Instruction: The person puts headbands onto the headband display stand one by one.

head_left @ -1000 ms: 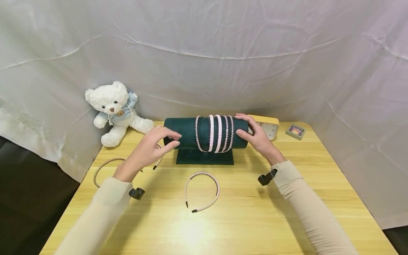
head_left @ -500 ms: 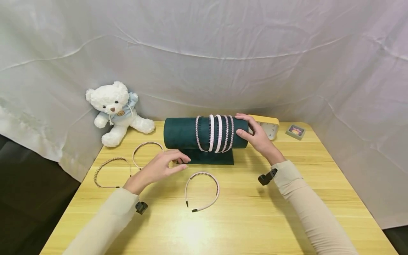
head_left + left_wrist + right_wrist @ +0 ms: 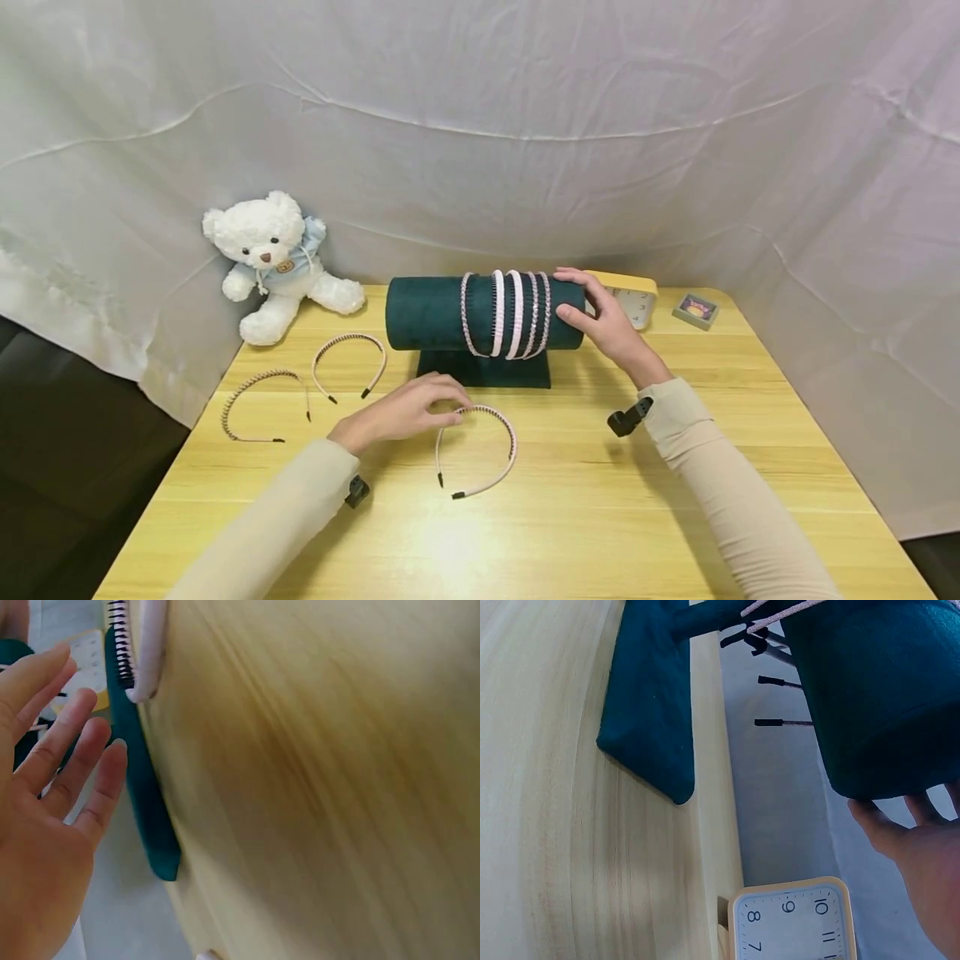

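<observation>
A dark green velvet roll stand (image 3: 423, 312) stands at the back of the table, with several pink and white headbands (image 3: 516, 317) round it. My right hand (image 3: 606, 323) holds the roll's right end, thumb on the front and fingers over the top. In front of the stand a pale pink headband (image 3: 513, 454) with inner teeth lies on the table. My left hand (image 3: 408, 410) hovers over that headband's upper left part, fingertips overlapping it in the head view. In the left wrist view the left hand (image 3: 49, 802) has its fingers spread and loosely bent, with nothing held, beside the toothed headband (image 3: 154, 645).
On the left lie a pink headband (image 3: 385, 358) and a braided headband (image 3: 228, 408). A white teddy bear (image 3: 262, 242) sits at the back left. Behind the right hand stands a yellow clock (image 3: 637, 300), with a small grey framed box (image 3: 696, 310) to its right.
My left hand has moved down and to the right, from the roll's left end to the pale pink headband in front. The right hand has stayed on the roll.
</observation>
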